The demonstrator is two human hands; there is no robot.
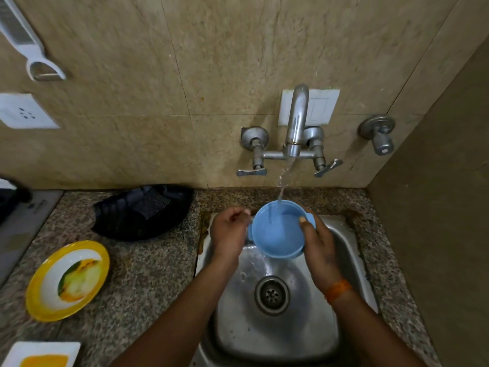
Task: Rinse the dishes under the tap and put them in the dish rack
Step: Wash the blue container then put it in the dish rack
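Now the left hand (229,231) is pinching the bowl's (277,234) side handle, the right hand (317,241) is gripping its rim over the sink (352,245), stream hitting inside; wet fingers could slip, water splashing the surface (148,274).

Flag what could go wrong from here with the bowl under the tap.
1. The blue bowl is tilted and water already spills over its near edge into the sink; more tilt could splash the counter.
2. The left hand holds only a small side handle, and the right hand has its thumb over the wet rim; the grip could slip.
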